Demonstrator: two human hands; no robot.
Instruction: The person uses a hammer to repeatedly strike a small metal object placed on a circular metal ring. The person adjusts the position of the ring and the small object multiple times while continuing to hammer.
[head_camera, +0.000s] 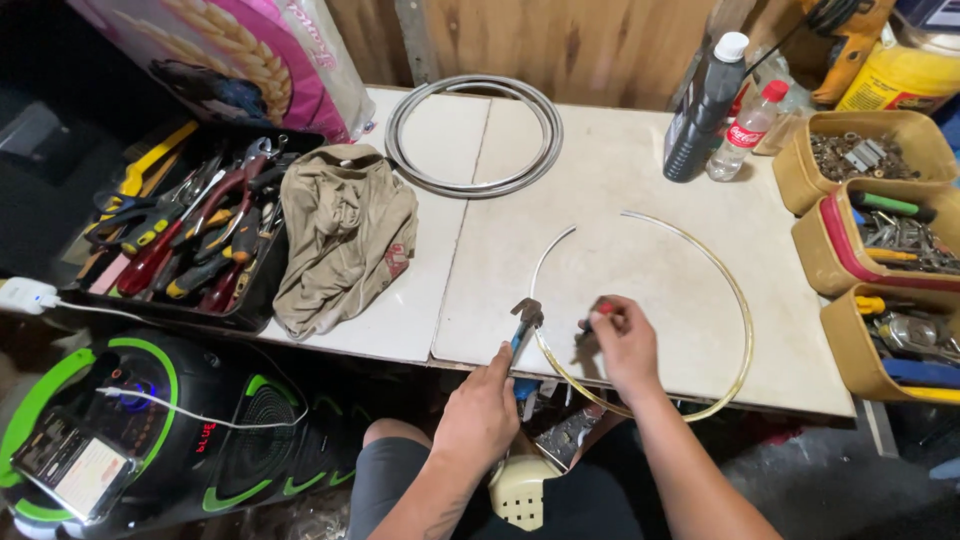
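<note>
An open metal ring (735, 300), thin and brass-coloured, lies on the white table (620, 170) with its near edge past the table's front. My left hand (482, 412) grips blue-handled pliers (523, 328) whose jaws sit at the ring's left end. My right hand (622, 345) pinches a small red-tipped tool (603, 308), held just right of the pliers, over the ring's near-left part.
A coiled grey metal hoop (400, 120) and a crumpled beige cloth (345, 235) lie at the left. A black tray of pliers and cutters (190, 235) stands further left. Two bottles (705, 110) and tan bins of hardware (865, 155) line the right. A green-black speaker (150, 430) sits below.
</note>
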